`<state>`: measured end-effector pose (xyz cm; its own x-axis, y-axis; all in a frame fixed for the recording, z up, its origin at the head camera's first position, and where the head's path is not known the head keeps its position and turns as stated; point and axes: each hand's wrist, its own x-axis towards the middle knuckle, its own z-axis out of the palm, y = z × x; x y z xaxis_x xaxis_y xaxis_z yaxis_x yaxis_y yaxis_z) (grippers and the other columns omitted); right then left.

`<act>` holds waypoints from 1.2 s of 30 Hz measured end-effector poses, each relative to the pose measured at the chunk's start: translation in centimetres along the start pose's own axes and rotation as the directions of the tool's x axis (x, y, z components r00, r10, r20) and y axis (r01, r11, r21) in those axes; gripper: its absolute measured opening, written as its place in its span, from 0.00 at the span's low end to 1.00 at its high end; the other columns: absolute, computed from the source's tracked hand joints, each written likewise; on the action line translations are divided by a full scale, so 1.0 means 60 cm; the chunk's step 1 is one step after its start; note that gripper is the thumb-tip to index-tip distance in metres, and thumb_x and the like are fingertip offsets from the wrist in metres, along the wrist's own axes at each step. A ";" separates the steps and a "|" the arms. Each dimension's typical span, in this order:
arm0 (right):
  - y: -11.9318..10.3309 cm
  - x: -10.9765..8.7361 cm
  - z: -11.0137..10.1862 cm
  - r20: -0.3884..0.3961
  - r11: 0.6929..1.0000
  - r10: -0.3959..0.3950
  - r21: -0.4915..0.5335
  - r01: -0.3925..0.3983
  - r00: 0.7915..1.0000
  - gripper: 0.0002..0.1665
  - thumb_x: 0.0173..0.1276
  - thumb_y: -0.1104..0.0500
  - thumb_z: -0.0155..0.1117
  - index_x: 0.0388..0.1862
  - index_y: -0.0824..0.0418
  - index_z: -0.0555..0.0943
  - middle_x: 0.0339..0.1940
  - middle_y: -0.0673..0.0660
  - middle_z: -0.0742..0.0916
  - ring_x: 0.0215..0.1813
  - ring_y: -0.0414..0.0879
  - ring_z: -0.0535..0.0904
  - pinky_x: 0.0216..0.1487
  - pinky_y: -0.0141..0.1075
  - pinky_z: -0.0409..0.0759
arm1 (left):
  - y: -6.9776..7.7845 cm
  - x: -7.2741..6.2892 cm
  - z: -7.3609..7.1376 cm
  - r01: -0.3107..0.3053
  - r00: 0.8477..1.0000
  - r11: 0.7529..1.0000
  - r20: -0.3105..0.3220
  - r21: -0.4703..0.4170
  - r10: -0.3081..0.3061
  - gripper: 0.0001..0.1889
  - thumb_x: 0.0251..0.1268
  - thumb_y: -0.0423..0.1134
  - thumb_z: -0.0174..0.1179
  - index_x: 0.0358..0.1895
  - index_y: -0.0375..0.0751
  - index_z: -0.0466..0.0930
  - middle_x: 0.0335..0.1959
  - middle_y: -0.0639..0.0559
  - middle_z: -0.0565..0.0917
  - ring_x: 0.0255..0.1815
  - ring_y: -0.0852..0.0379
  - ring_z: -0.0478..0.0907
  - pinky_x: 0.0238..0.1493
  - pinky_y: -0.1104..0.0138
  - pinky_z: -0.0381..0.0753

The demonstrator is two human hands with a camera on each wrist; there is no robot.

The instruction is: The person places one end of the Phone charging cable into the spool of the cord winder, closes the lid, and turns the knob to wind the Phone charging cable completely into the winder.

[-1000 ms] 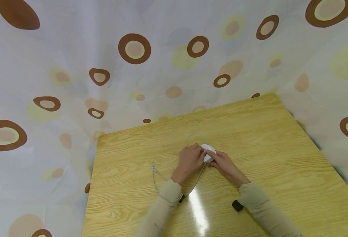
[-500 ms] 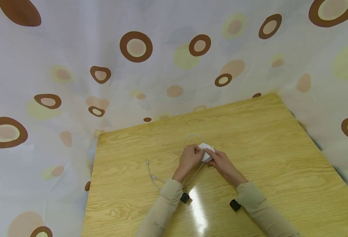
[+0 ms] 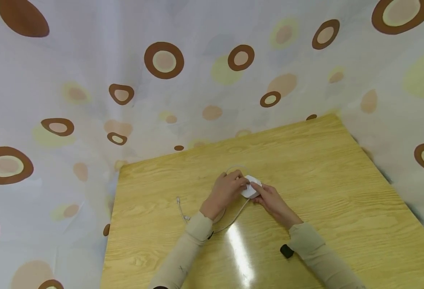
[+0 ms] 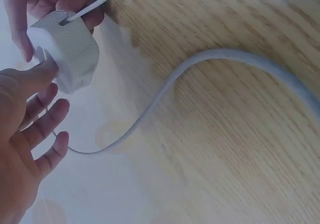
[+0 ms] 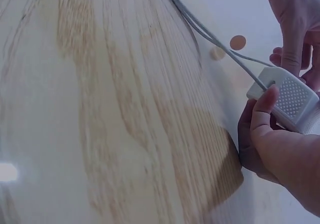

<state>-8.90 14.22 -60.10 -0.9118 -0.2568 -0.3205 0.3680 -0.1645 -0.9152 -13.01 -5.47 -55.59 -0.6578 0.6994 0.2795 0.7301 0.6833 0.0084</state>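
A white faceted block (image 3: 248, 193) with dimpled sides is held between both hands above the wooden table. A white cable (image 4: 215, 54) enters a slot in its end, and a thinner stretch runs past the left fingers. My right hand (image 3: 274, 202) grips the block from the right, thumb on its face and fingers beneath. From the other side, my left hand (image 3: 224, 190) pinches at a small raised part of the block with its thumb; the index fingertip is partly hidden. Its other fingers (image 4: 52, 154) are loosely bent, apart from the block.
Two small cable connectors, one a white plug (image 3: 178, 199), lie left of the left hand on the wooden table (image 3: 305, 168). A thin cable loop (image 3: 238, 166) rests behind the hands. A patterned white curtain (image 3: 197, 88) borders the table's back and sides.
My left hand shifts left and its wrist turns, its forearm moving left over the cable. The loose cable ends have slid slightly left. My right hand keeps its grip on the block.
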 end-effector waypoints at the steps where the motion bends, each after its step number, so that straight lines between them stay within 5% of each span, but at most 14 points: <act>1: 0.000 -0.001 0.000 0.000 1.000 0.004 0.001 -0.004 1.000 0.38 0.87 0.45 0.50 0.71 0.81 0.69 0.46 0.47 0.85 0.42 0.35 0.81 0.47 0.28 0.82 | 0.000 0.002 0.000 -0.007 1.000 1.000 -0.003 0.012 0.007 0.08 0.71 0.49 0.69 0.48 0.58 0.90 0.44 0.61 0.84 0.36 0.66 0.81 0.35 0.71 0.66; 6: -0.002 -0.007 -0.004 -0.012 1.000 -0.005 0.022 0.005 1.000 0.38 0.88 0.46 0.48 0.72 0.82 0.67 0.46 0.46 0.84 0.41 0.34 0.80 0.46 0.28 0.82 | 0.009 0.012 0.006 0.036 0.999 0.999 0.010 0.022 -0.037 0.11 0.72 0.55 0.67 0.43 0.54 0.91 0.39 0.61 0.86 0.34 0.65 0.82 0.37 0.70 0.75; 9: -0.005 -0.006 -0.002 -0.029 0.999 -0.022 0.038 0.024 0.999 0.38 0.88 0.46 0.48 0.71 0.82 0.68 0.45 0.46 0.83 0.40 0.34 0.78 0.45 0.28 0.81 | 0.020 0.017 0.012 0.141 0.989 0.990 0.041 -0.025 -0.140 0.13 0.77 0.53 0.64 0.42 0.51 0.91 0.38 0.60 0.87 0.32 0.64 0.83 0.39 0.68 0.81; 11: -0.007 -0.004 0.001 -0.050 0.998 -0.027 0.052 0.030 0.998 0.36 0.87 0.46 0.50 0.69 0.80 0.71 0.44 0.45 0.84 0.40 0.34 0.78 0.45 0.28 0.80 | 0.031 0.020 0.014 0.264 0.964 0.958 0.074 -0.112 -0.257 0.13 0.78 0.51 0.61 0.38 0.50 0.90 0.35 0.60 0.87 0.28 0.65 0.81 0.34 0.70 0.80; 13: -0.006 -0.002 0.005 -0.053 0.998 -0.031 0.052 0.034 0.998 0.33 0.87 0.46 0.52 0.67 0.77 0.74 0.44 0.44 0.84 0.40 0.34 0.78 0.45 0.29 0.80 | 0.042 0.022 0.015 0.424 0.905 0.865 0.139 -0.267 -0.401 0.15 0.76 0.48 0.59 0.30 0.48 0.86 0.26 0.59 0.83 0.22 0.65 0.75 0.24 0.71 0.74; 16: -0.001 0.000 0.011 -0.052 0.998 -0.031 0.051 0.034 0.998 0.30 0.86 0.46 0.54 0.64 0.74 0.77 0.44 0.43 0.85 0.40 0.35 0.78 0.45 0.30 0.81 | 0.052 0.022 0.012 0.604 0.793 0.675 0.233 -0.425 -0.563 0.19 0.72 0.46 0.56 0.19 0.48 0.73 0.15 0.60 0.69 0.16 0.64 0.61 0.18 0.72 0.59; 17: 0.002 0.000 0.011 -0.046 0.998 -0.030 0.048 0.032 0.998 0.31 0.86 0.46 0.53 0.65 0.74 0.77 0.44 0.43 0.85 0.40 0.35 0.78 0.46 0.30 0.81 | 0.053 0.021 0.010 0.631 0.768 0.628 0.257 -0.456 -0.586 0.19 0.72 0.46 0.56 0.19 0.48 0.72 0.14 0.60 0.67 0.15 0.64 0.60 0.17 0.72 0.58; 18: 0.004 0.000 0.010 -0.039 0.998 -0.030 0.048 0.032 0.999 0.31 0.86 0.46 0.53 0.65 0.74 0.77 0.44 0.44 0.85 0.40 0.36 0.79 0.45 0.31 0.81 | 0.053 0.020 0.009 0.640 0.760 0.604 0.276 -0.475 -0.589 0.20 0.74 0.46 0.56 0.19 0.48 0.72 0.14 0.59 0.67 0.15 0.64 0.60 0.17 0.72 0.58; 20: 0.007 0.001 0.005 -0.029 0.999 -0.025 0.048 0.026 0.999 0.34 0.86 0.45 0.52 0.67 0.76 0.75 0.44 0.45 0.85 0.40 0.37 0.79 0.45 0.31 0.81 | 0.049 0.016 0.007 0.611 0.786 0.626 0.275 -0.484 -0.554 0.19 0.77 0.47 0.56 0.23 0.47 0.77 0.16 0.58 0.73 0.17 0.65 0.63 0.19 0.73 0.61; 24: 0.004 -0.001 -0.005 -0.014 1.000 -0.006 0.027 0.007 1.000 0.38 0.87 0.44 0.50 0.70 0.79 0.72 0.45 0.47 0.84 0.40 0.37 0.79 0.45 0.31 0.81 | 0.038 0.003 0.003 0.462 0.886 0.741 0.212 -0.488 -0.412 0.12 0.83 0.44 0.55 0.44 0.43 0.86 0.33 0.53 0.84 0.24 0.66 0.71 0.24 0.76 0.70; 27: -0.002 -0.002 -0.006 -0.025 1.000 0.010 0.004 -0.010 1.000 0.39 0.87 0.43 0.49 0.70 0.79 0.71 0.45 0.48 0.83 0.41 0.36 0.78 0.46 0.30 0.81 | 0.030 -0.002 -0.002 0.345 0.939 0.821 0.152 -0.455 -0.310 0.09 0.83 0.39 0.57 0.52 0.44 0.86 0.43 0.52 0.82 0.30 0.65 0.73 0.29 0.77 0.72; 31: -0.005 0.000 -0.009 -0.023 1.000 0.012 -0.002 -0.012 1.000 0.38 0.87 0.43 0.49 0.69 0.79 0.72 0.46 0.48 0.83 0.41 0.36 0.78 0.46 0.30 0.81 | 0.020 0.000 -0.003 0.223 0.975 0.905 0.099 -0.362 -0.200 0.09 0.79 0.39 0.62 0.54 0.46 0.88 0.49 0.51 0.80 0.31 0.63 0.76 0.34 0.77 0.75; 36: 0.000 0.002 -0.012 0.040 1.000 -0.009 0.000 0.009 0.999 0.37 0.88 0.46 0.47 0.69 0.82 0.70 0.46 0.49 0.83 0.42 0.36 0.80 0.47 0.31 0.83 | 0.012 0.004 -0.007 0.143 0.989 0.975 0.051 -0.171 -0.136 0.08 0.72 0.45 0.69 0.49 0.53 0.91 0.48 0.54 0.82 0.27 0.63 0.76 0.31 0.75 0.70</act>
<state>-9.17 14.89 -60.31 -0.9071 -0.2929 -0.3022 0.3596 -0.1664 -0.9181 -12.56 -4.88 -55.13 -0.7599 0.6093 0.2266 0.6491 0.7305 0.2122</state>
